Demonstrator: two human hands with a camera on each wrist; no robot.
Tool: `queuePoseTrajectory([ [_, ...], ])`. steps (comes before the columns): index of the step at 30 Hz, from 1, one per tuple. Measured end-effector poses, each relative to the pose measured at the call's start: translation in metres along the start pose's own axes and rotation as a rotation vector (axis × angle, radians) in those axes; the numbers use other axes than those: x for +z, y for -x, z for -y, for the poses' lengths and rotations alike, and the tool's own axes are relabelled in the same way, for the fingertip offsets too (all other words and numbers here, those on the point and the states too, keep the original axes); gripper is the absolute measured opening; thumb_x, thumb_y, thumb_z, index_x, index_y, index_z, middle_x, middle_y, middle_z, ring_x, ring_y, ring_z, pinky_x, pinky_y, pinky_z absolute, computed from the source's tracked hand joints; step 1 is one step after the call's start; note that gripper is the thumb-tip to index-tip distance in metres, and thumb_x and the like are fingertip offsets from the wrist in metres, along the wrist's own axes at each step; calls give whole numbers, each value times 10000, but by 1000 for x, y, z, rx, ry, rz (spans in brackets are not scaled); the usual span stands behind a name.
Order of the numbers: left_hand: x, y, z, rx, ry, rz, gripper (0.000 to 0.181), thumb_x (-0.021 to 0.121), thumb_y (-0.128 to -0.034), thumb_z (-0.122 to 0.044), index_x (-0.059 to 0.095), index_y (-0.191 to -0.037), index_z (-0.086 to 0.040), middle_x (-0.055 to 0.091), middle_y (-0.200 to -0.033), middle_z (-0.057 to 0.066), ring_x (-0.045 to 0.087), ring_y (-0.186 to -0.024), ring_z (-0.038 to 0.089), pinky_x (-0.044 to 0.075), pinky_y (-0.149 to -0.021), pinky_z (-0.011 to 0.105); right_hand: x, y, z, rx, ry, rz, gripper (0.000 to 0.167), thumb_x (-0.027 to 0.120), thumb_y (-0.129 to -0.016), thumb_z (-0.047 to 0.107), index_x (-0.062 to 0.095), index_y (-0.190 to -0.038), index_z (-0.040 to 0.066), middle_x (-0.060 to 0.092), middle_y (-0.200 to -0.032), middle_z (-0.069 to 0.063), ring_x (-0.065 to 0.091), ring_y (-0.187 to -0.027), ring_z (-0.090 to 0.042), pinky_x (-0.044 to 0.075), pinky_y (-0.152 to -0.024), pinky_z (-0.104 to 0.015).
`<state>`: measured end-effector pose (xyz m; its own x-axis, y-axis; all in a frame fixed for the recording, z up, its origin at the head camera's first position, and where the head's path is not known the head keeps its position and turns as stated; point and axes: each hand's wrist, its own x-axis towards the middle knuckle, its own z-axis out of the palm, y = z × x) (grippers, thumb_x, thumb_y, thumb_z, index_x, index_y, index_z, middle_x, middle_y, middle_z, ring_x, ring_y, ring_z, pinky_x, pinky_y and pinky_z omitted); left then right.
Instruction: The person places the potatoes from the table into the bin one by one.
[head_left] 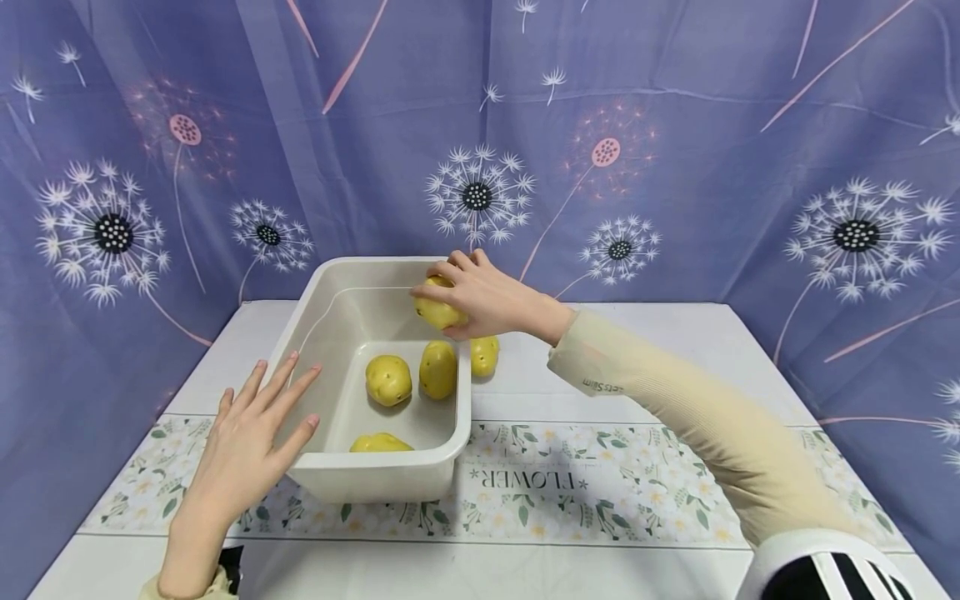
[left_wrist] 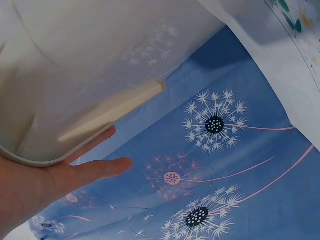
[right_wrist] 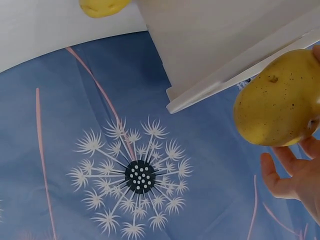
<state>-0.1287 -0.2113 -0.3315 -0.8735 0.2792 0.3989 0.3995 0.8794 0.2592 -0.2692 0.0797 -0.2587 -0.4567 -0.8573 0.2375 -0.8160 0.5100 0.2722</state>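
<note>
My right hand grips a yellow potato above the right rim of a white bin. The right wrist view shows that potato held by the right hand. Inside the bin lie a round potato, an oval potato and one partly hidden by the near wall. My left hand is at the bin's left rim, fingers straight and spread; in the left wrist view this hand touches the bin's edge.
Another potato lies on the white table just outside the bin's right wall. A flower-printed strip runs across the table under the bin. Purple-blue curtains with dandelion prints stand behind and at both sides.
</note>
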Motion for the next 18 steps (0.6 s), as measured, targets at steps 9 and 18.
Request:
queuePoseTrajectory([
  [9, 1, 0, 1, -1, 3, -1, 527, 508, -881, -344, 347, -1379, -276, 284, -1461, 94, 143, -1361, 385, 117, -944, 727, 2, -9, -1, 6, 8, 3, 587, 645, -741, 374, 475, -1284, 230, 489, -1216, -87, 425, -963, -260, 344, -718, -388],
  [18, 1, 0, 1, -1, 3, 2, 524, 493, -889, -363, 334, -1383, -288, 286, -1460, 99, 149, -1355, 398, 122, -941, 729, 3, -19, -3, 17, -4, 10, 565, 639, -749, 362, 479, -1276, 232, 483, -1209, -92, 419, -966, -260, 336, -737, -399],
])
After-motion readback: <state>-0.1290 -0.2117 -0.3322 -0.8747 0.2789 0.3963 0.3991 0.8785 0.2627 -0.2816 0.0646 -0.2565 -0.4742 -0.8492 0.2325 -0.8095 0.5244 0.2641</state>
